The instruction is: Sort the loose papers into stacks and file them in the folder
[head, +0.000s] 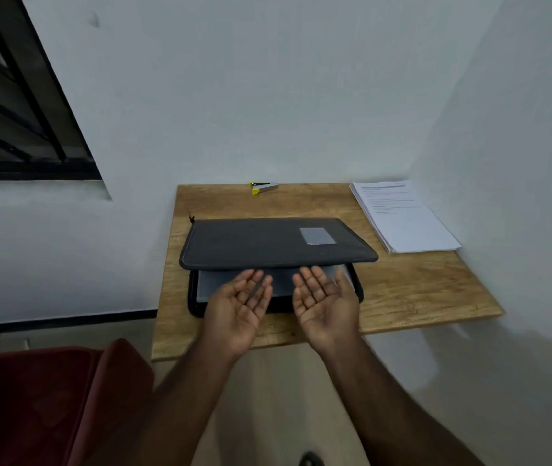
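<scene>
Grey fabric covers the folder [274, 242], which lies at the middle of the wooden table [412, 290] with its lid raised partway, the front lip hanging above the zip-edged base. I have both hands palm up at the six o'clock edge of it: my left hand [239, 311] and right hand [325, 306], fingers straight and relaxed, holding nothing, the fingertips just under or at the lid's front edge; I cannot tell whether they touch it. The papers [402, 216] sit in one squared pile at two o'clock from the folder, against the corner wall, well apart from my hands. A small stapler [262, 187] rests at twelve o'clock by the back edge.

I judge the step in hand is opening the folder, with filing not yet begun. Next I would need to swing the lid fully back toward twelve o'clock; room there is short, with the stapler and wall close behind. Bare wood at four o'clock gives space for stacks.
</scene>
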